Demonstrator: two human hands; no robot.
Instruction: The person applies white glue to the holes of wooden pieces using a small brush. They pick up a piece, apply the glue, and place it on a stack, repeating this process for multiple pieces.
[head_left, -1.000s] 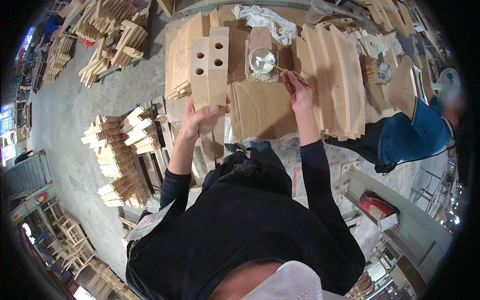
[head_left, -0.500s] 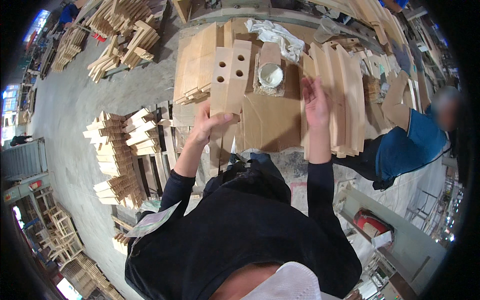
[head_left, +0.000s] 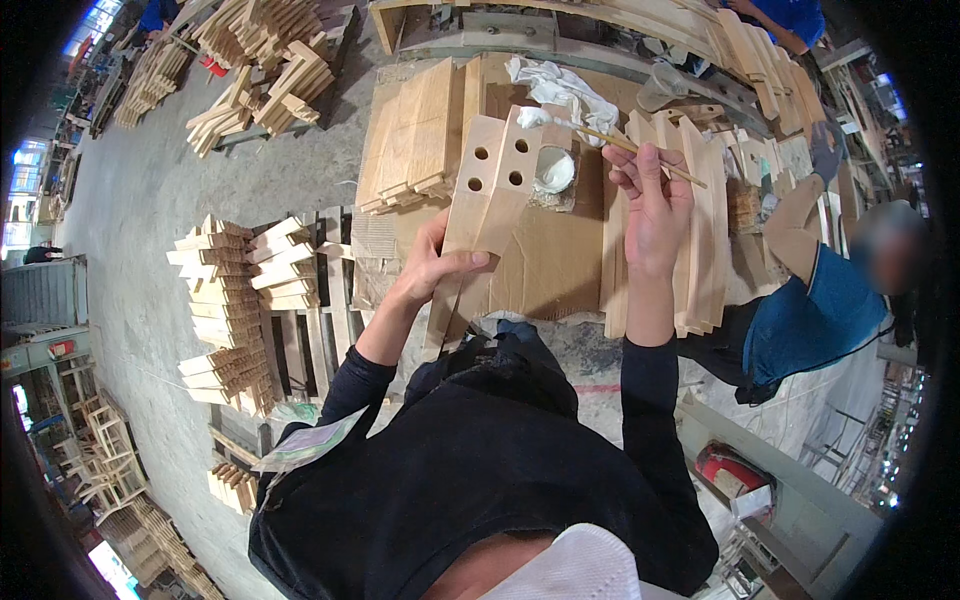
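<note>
My left hand [head_left: 432,268] is closed round two light wooden bars [head_left: 488,205], held side by side and tilted up to the right. Each bar's upper end has two round drilled holes. In my right hand [head_left: 655,210] a thin wooden stick [head_left: 610,140] is pinched between thumb and fingers. A white pasty blob [head_left: 535,117] covers its tip, close to the far end of the right-hand bar; whether they touch I cannot tell. Just right of the bars is a round pot [head_left: 555,170] of white paste, partly hidden behind them.
Beneath the pot lies a cardboard sheet [head_left: 550,265]. Wooden boards [head_left: 410,130] are stacked left, more boards [head_left: 700,230] right. A white cloth [head_left: 565,88] lies behind. A co-worker in a blue shirt [head_left: 815,305] is at the right. Wood piles [head_left: 225,310] stand left.
My right hand has gone from loosely open fingers to pinching the stick, whose paste-covered tip is now over by the bars' far end. The bars have shifted right in view, partly covering the pot.
</note>
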